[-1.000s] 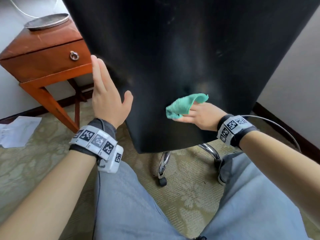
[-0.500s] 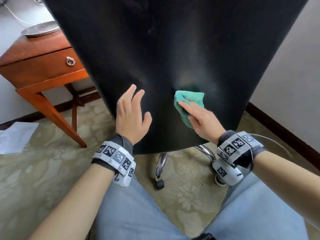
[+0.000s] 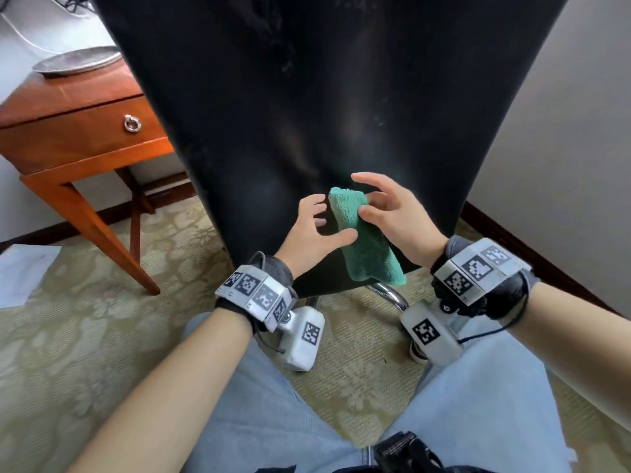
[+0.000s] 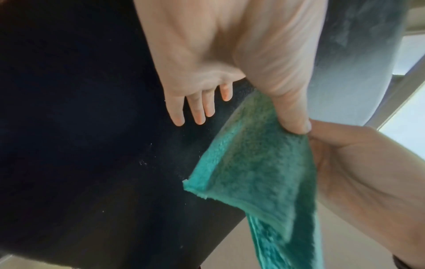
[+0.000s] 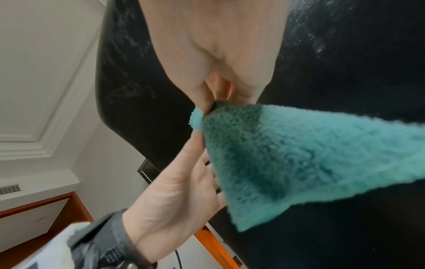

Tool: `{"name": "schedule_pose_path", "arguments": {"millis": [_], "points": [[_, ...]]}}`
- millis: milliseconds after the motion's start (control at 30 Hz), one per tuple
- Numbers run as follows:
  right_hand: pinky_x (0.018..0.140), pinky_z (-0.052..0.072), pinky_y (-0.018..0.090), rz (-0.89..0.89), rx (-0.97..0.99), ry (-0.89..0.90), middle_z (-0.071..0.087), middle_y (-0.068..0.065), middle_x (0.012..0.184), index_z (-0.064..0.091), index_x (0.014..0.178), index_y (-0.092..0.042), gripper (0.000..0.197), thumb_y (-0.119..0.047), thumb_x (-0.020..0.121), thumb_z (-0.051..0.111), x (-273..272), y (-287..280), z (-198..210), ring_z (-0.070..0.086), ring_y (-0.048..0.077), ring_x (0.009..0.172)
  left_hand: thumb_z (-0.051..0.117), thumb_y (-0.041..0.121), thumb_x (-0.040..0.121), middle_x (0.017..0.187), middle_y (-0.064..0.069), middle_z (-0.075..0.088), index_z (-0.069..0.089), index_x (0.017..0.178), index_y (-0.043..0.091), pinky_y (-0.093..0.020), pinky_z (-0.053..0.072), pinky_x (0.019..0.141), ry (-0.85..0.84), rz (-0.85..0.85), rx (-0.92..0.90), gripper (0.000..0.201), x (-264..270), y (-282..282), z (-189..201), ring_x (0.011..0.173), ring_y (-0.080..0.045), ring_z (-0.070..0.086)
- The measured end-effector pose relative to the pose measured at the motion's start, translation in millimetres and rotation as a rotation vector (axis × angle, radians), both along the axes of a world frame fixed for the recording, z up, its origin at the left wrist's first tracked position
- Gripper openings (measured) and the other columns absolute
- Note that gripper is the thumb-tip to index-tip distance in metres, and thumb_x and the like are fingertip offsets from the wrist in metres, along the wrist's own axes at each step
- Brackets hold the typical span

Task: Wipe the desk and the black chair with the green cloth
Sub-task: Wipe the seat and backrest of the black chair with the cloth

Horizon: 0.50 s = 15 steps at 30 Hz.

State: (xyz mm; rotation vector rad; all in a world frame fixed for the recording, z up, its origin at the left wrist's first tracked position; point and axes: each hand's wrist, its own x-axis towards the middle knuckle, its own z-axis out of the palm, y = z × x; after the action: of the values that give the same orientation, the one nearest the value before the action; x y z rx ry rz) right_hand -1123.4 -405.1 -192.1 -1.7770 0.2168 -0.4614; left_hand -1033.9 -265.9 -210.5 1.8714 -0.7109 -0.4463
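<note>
The black chair (image 3: 307, 97) has its tall back right in front of me. The green cloth (image 3: 365, 247) hangs unfolded before the lower part of that back. My right hand (image 3: 367, 203) pinches its top corner between thumb and a finger; the right wrist view shows that pinch, right hand (image 5: 207, 107) on cloth (image 5: 299, 154). My left hand (image 3: 327, 220) is at the cloth's left edge, the thumb touching it. In the left wrist view the left hand (image 4: 243, 122) has straight fingers apart from the cloth (image 4: 253, 163). The wooden desk (image 3: 78, 131) stands at the left.
A silver tray (image 3: 75, 61) lies on the desk top. A white sheet of paper (image 3: 24, 274) is on the patterned carpet at the far left. The chair's chrome base (image 3: 392, 295) shows under the back. A pale wall (image 3: 563, 165) is close on the right. My knees fill the bottom.
My right hand took the cloth off the chair back and now dangles it by a corner. My left hand left the chair back and moved right to meet the cloth.
</note>
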Motion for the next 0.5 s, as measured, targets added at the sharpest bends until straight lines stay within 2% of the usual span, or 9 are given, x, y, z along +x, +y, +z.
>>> {"name": "schedule_pose_path", "arguments": {"millis": [67,133,200,267,333,400,500], "points": [[0.086,0.052,0.027,0.005,-0.053,0.024,0.065,-0.006,0.092,0.056,0.119,-0.030,0.041,-0.001,0.090,0.054,-2,-1,2,0.064,0.012,0.088,0.072,0.022,0.082,0.128,0.001,0.054,0.043,0.128,0.017,-0.030,0.043,0.100,0.063,-0.051,0.008,0.055,0,2,1,0.115,-0.012,0.053],[0.086,0.049,0.026,-0.010,-0.081,0.042,0.061,-0.008,0.089,0.058,0.115,-0.029,0.038,0.000,0.089,0.054,-2,-3,2,0.059,0.009,0.085,0.068,0.018,0.086,0.111,-0.004,0.067,0.058,0.111,0.012,-0.033,0.048,0.095,0.118,-0.103,0.032,0.028,0,4,6,0.103,-0.015,0.063],[0.084,0.047,0.025,-0.027,-0.100,0.076,0.059,-0.009,0.087,0.059,0.112,-0.029,0.037,0.000,0.090,0.052,-3,-6,-1,0.057,0.007,0.084,0.063,0.017,0.089,0.101,-0.006,0.070,0.064,0.100,0.010,-0.033,0.052,0.088,0.152,-0.116,0.041,0.013,-1,6,8,0.094,-0.017,0.067],[0.085,0.047,0.027,-0.022,-0.084,0.128,0.059,-0.006,0.092,0.056,0.115,-0.030,0.034,-0.005,0.093,0.051,-4,-8,-6,0.057,0.009,0.087,0.059,0.017,0.092,0.100,-0.007,0.070,0.065,0.101,0.007,-0.032,0.053,0.085,0.201,-0.124,0.033,0.015,-2,9,10,0.091,-0.016,0.067],[0.084,0.048,0.029,0.079,0.088,0.222,0.059,-0.001,0.103,0.048,0.126,-0.028,0.032,-0.014,0.097,0.049,-9,-8,-11,0.058,0.011,0.093,0.055,0.017,0.095,0.101,-0.007,0.068,0.064,0.104,0.005,-0.033,0.052,0.086,0.252,-0.116,0.019,0.018,-3,12,11,0.092,-0.016,0.065],[0.085,0.050,0.033,0.222,0.256,0.333,0.060,0.003,0.113,0.042,0.134,-0.024,0.036,-0.023,0.097,0.047,-14,-8,-21,0.061,0.015,0.099,0.053,0.018,0.096,0.101,-0.004,0.068,0.064,0.103,0.009,-0.033,0.050,0.087,0.267,-0.097,0.022,0.016,-4,15,12,0.094,-0.016,0.064],[0.094,0.046,0.043,0.283,0.164,0.414,0.065,0.007,0.107,0.055,0.123,-0.017,0.029,-0.022,0.094,0.053,-19,-7,-39,0.059,0.023,0.096,0.055,0.017,0.094,0.101,-0.007,0.068,0.063,0.096,0.009,-0.035,0.049,0.088,0.141,-0.084,0.149,0.011,-1,19,6,0.093,-0.018,0.063]]}}
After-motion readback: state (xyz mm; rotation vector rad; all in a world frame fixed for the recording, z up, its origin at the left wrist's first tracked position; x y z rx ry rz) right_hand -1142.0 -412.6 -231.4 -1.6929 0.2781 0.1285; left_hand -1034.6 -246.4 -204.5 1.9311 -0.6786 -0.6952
